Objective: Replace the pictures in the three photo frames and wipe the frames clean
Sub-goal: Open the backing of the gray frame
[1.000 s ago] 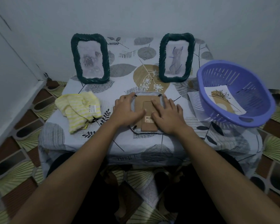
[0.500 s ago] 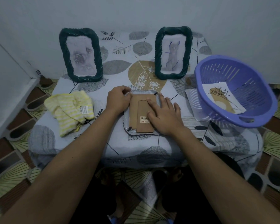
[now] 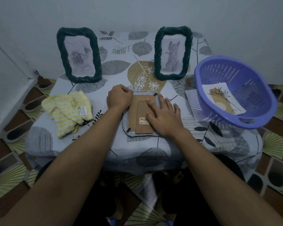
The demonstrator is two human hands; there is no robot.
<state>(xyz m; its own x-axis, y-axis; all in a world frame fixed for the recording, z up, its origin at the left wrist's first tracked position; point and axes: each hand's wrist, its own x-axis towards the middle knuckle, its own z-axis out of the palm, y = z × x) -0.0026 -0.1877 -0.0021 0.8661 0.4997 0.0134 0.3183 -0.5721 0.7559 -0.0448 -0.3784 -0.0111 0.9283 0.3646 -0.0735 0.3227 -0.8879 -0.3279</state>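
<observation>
Brown cardboard faces up at the centre of the picture: the back of the third photo frame [image 3: 134, 111], which lies face down on the leaf-patterned tablecloth [image 3: 88, 144] with its pale wavy rim showing below.

A second ago my left hand [image 3: 119, 98] lay flat and spread on that back. Now its fingers are curled into a fist at the upper left corner of the cardboard. I cannot tell whether they pinch anything, since the knuckles hide the tips. My right hand [image 3: 163, 116] has stayed where it was, fingers straight and spread, pressing the right side of the back and its fold-out stand. I judge that I have gone from holding the frame down to working a catch at that corner, so the back can either come off or be locked.

Counting: there are three frames, this one and two dark green rope-twist frames standing upright, one at the upper left [image 3: 79, 54] holding a pale flower picture and one at the upper centre [image 3: 172, 53] holding a cat picture. Two small black tabs show on the flat frame, one at the top right [image 3: 155, 94] and one at the bottom left [image 3: 128, 130]. One yellow striped cloth [image 3: 69, 111] lies bunched at the left, not yet in use. One purple slotted plastic basket [image 3: 235, 121] sits at the right with one plant print [image 3: 222, 100] inside, and one more white sheet [image 3: 192, 103] lies partly under it.
</observation>
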